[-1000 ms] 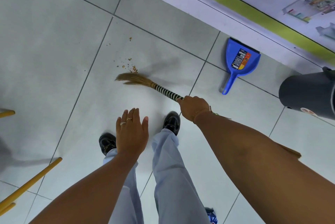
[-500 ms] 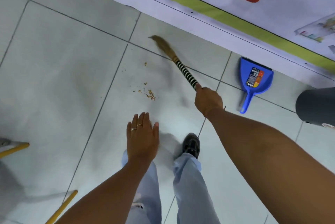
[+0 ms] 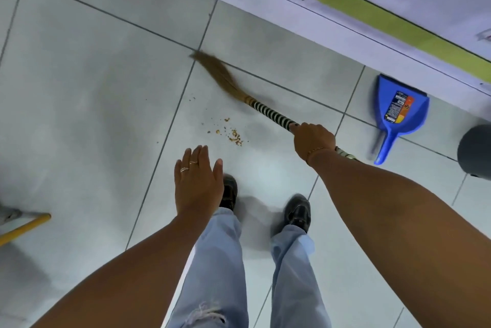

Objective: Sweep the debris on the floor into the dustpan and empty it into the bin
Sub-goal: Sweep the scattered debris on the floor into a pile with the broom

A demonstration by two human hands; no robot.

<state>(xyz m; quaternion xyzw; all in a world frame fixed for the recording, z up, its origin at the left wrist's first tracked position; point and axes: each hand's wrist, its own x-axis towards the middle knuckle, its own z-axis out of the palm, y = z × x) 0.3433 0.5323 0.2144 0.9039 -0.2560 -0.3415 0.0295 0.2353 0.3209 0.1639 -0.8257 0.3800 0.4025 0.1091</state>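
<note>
My right hand (image 3: 313, 141) grips the black-and-white striped handle of a small straw broom (image 3: 220, 75). Its bristles reach up and left, beyond a patch of brown crumbs (image 3: 233, 136) scattered on the grey tiled floor. My left hand (image 3: 198, 181) hovers flat over the floor with fingers together and nothing in it, just below the crumbs. A blue dustpan (image 3: 398, 112) with a label lies on the floor to the right, beside the wall, handle pointing toward me. The dark grey bin (image 3: 475, 152) shows at the right edge, mostly cut off.
A white banner with a green stripe and red panel (image 3: 372, 3) runs along the wall at the top. A yellow stick (image 3: 24, 229) juts in at the left edge. My legs and black shoes (image 3: 297, 212) stand just below the crumbs.
The broom swung from the crumbs up toward the wall, then its bristles came back down a little. The view shifted, so the crumbs and dustpan sit lower in frame.
</note>
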